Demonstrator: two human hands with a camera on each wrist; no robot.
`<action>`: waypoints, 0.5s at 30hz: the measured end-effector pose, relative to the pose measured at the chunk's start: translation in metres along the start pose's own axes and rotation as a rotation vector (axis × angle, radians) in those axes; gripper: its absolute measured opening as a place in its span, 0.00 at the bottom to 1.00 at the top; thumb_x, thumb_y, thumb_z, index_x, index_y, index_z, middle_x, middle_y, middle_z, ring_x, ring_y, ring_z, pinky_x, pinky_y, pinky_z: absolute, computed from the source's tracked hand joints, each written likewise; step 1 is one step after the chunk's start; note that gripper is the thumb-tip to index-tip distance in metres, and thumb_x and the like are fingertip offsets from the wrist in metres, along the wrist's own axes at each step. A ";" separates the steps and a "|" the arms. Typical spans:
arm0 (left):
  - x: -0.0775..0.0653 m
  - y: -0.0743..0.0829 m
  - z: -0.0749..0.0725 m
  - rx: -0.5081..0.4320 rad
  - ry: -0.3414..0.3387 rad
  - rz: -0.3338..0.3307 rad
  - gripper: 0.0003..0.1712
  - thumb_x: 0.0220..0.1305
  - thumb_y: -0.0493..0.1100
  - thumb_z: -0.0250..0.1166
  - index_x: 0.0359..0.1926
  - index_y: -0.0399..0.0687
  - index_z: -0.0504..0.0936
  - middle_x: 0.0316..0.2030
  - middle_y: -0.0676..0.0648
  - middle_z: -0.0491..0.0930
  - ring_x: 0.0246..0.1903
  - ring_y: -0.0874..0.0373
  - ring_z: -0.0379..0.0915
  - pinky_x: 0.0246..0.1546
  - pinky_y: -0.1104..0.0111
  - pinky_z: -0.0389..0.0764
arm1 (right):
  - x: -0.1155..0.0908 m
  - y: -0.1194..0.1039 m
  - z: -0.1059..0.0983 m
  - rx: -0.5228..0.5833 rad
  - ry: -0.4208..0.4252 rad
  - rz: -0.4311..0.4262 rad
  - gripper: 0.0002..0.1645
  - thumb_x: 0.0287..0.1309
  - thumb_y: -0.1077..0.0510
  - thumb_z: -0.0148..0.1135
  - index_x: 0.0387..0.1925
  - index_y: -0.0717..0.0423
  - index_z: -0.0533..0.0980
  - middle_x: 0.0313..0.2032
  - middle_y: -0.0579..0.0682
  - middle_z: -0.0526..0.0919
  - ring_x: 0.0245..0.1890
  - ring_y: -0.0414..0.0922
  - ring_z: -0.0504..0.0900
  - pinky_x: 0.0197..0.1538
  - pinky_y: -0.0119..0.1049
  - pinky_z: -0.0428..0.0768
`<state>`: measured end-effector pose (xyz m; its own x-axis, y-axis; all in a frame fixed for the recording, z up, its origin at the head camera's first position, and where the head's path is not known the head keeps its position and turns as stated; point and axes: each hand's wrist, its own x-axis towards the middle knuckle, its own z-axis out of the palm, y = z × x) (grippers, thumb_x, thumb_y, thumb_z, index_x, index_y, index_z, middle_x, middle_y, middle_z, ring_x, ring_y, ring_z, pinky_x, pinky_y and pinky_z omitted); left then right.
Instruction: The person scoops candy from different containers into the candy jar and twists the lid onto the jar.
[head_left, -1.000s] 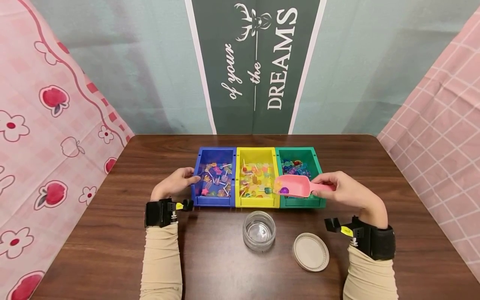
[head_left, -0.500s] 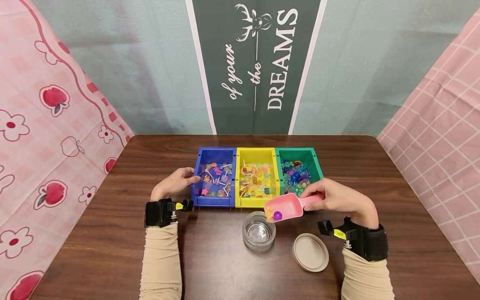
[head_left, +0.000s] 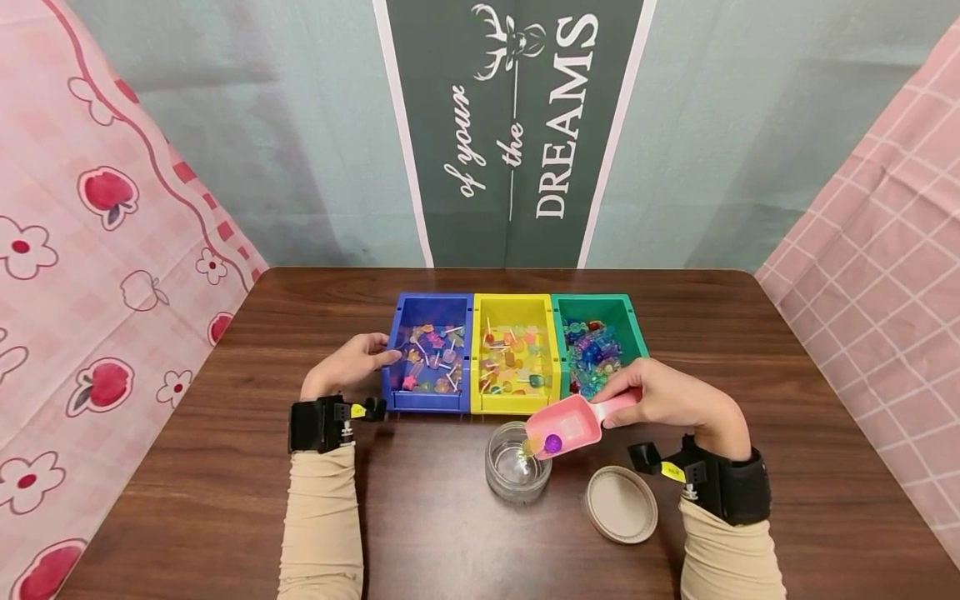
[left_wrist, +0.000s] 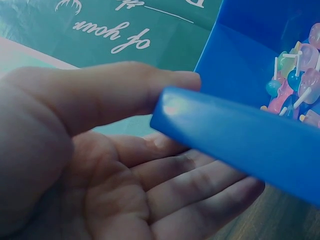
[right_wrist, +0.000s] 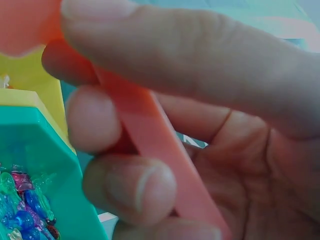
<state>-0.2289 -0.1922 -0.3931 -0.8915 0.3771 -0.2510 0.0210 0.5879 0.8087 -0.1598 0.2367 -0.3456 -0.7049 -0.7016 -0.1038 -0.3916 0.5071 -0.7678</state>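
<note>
My right hand point(head_left: 660, 397) grips the handle of a pink scoop point(head_left: 576, 423), fingers curled round it in the right wrist view. The scoop tilts down over the right rim of a clear glass jar point(head_left: 517, 483). A purple bead point(head_left: 552, 443) and yellowish pieces lie at its lip, the yellowish ones overlapping the jar's mouth. My left hand point(head_left: 352, 363) holds the left side wall of a blue bin point(head_left: 429, 403), thumb over the edge and fingers outside in the left wrist view. Small lollipop-shaped pieces point(left_wrist: 295, 80) lie inside that bin.
A yellow bin point(head_left: 514, 404) and a green bin point(head_left: 600, 308) adjoin the blue one in a row, both holding small colourful pieces. Right of the jar lies a round lid point(head_left: 621, 505) on the brown table point(head_left: 420, 533). Curtains enclose the back and sides.
My right hand has brought the scoop from over the yellow and green bins toward me, down to the jar, and tipped its lip lower. The left hand stays on the blue bin.
</note>
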 end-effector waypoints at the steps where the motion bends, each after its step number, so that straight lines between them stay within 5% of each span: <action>1: 0.000 0.000 0.000 0.002 -0.002 0.004 0.19 0.71 0.41 0.50 0.51 0.27 0.71 0.44 0.28 0.79 0.42 0.47 0.75 0.52 0.48 0.75 | 0.000 0.000 0.000 -0.003 0.004 0.001 0.15 0.48 0.56 0.69 0.38 0.61 0.84 0.29 0.53 0.85 0.27 0.42 0.74 0.25 0.31 0.81; 15: 0.002 -0.001 0.001 0.000 0.009 0.003 0.21 0.70 0.42 0.51 0.52 0.26 0.71 0.44 0.28 0.79 0.43 0.45 0.76 0.54 0.47 0.74 | -0.003 -0.017 0.003 -0.099 0.112 -0.010 0.13 0.45 0.56 0.72 0.34 0.58 0.84 0.30 0.51 0.85 0.28 0.42 0.74 0.27 0.32 0.81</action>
<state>-0.2300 -0.1917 -0.3949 -0.8955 0.3725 -0.2436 0.0238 0.5866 0.8095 -0.1495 0.2283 -0.3339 -0.7602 -0.6493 -0.0214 -0.4511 0.5513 -0.7019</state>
